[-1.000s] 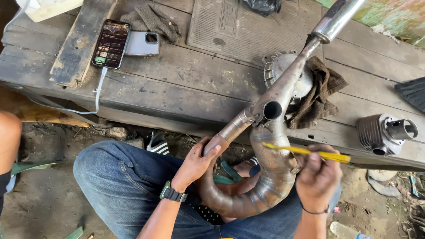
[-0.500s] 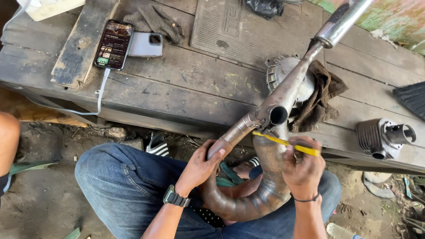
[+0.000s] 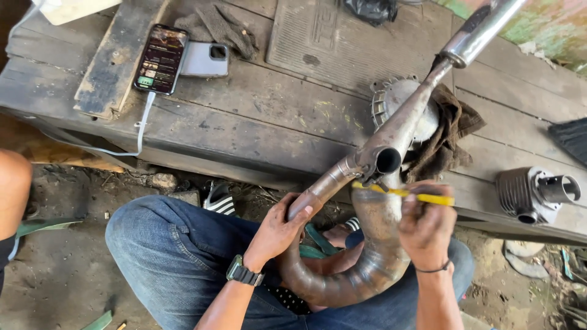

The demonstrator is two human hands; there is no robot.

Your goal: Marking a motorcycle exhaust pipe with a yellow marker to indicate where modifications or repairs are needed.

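A curved, rusty metal exhaust pipe [image 3: 373,256] rests across my lap and rises toward the wooden bench, ending in a shiny silver tube [image 3: 480,30] at the top right. It has an open round port [image 3: 387,161] near its bend. My left hand [image 3: 278,229], with a wristwatch, grips the thinner branch of the pipe. My right hand [image 3: 425,226] holds a thin yellow stick-like tool [image 3: 403,193] level, its tip just below the open port.
On the worn wooden bench [image 3: 257,116] lie two phones [image 3: 162,58], one on a white cable, a grey rag [image 3: 223,24], a rubber mat [image 3: 342,43], a finned engine cover on a brown cloth [image 3: 449,131] and a finned cylinder [image 3: 532,192]. Another person's knee [image 3: 12,189] is at the left.
My right hand has brought the yellow tool up and left, from beside the pipe's belly to just under the open port. The left hand keeps its grip.
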